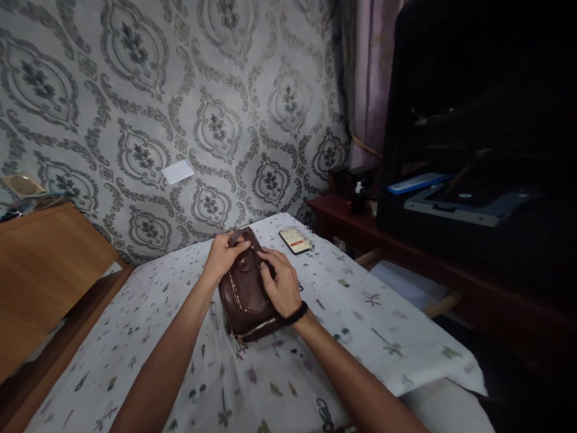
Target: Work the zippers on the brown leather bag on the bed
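Note:
A dark brown leather handbag lies on the patterned white cloth, with gold zips along its front pocket and near edge. A round-ended tab with a small metal stud sits on its front. My left hand grips the far left part of the bag, its thumb over the top near a short strap. Curled against the bag's right side, beside the pocket, is my right hand; its thumb and fingers are drawn together there, and they hide whatever small part lies between them. A black band circles my right wrist.
A lit phone lies beyond the bag. The white cloth covers the surface. On the left stands a wooden panel; on the right, a dark red desk, an open drawer and a large black screen.

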Motion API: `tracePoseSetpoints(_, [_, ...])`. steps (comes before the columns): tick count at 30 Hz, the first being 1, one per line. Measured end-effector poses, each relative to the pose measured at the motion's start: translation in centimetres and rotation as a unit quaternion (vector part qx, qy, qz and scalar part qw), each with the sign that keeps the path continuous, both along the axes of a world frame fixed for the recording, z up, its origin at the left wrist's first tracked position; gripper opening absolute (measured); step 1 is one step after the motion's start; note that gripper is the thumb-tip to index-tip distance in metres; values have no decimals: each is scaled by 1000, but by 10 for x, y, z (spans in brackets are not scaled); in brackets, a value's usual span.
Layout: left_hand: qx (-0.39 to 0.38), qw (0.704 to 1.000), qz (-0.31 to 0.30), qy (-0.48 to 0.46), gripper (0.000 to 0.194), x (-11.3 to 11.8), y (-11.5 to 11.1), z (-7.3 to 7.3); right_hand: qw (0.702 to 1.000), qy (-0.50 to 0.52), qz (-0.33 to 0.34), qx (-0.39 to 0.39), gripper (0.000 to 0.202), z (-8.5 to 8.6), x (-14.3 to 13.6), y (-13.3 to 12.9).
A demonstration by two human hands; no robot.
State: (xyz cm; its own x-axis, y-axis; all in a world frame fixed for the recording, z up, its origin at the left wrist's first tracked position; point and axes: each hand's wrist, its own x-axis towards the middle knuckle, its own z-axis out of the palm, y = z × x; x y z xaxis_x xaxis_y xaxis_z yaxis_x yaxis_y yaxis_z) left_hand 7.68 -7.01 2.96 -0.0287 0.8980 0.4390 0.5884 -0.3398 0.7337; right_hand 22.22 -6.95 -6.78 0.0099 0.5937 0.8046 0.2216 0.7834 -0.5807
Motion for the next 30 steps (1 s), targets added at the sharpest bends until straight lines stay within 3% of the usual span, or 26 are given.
tracePoseSetpoints(7, [-20, 999, -10, -41, 30, 11, -10, 2, 1000, -4, 4, -22, 27, 3, 0, -3])
tracePoseSetpoints(11, [-7, 999, -40, -10, 31, 13, -16, 2, 999, -5, 10, -37, 20, 4, 1, -4])
tracePoseSetpoints(17, [16, 998, -29, 49, 27, 8, -16, 1, 999, -3, 18, -28, 19, 3, 2, -2])
tracePoseSetpoints(20, [32, 999, -21, 31, 16, -3, -19, 2, 1000, -9, -5, -5, 20, 4, 1, -6])
tracePoseSetpoints(23, [22, 999, 6, -28, 31, -20, -25, 1, 998, -17, -45, 41, 19, 7, -2, -16])
tracePoseSetpoints(25, [6, 999, 20, -38, 29, -31, -29, -1, 995, -38, -45, 85, 17, 10, -3, -23])
tracePoseSetpoints(30, [22, 998, 56, 33, 23, -41, -34, -8, 980, -117, -11, 160, 19, 11, -6, -32])
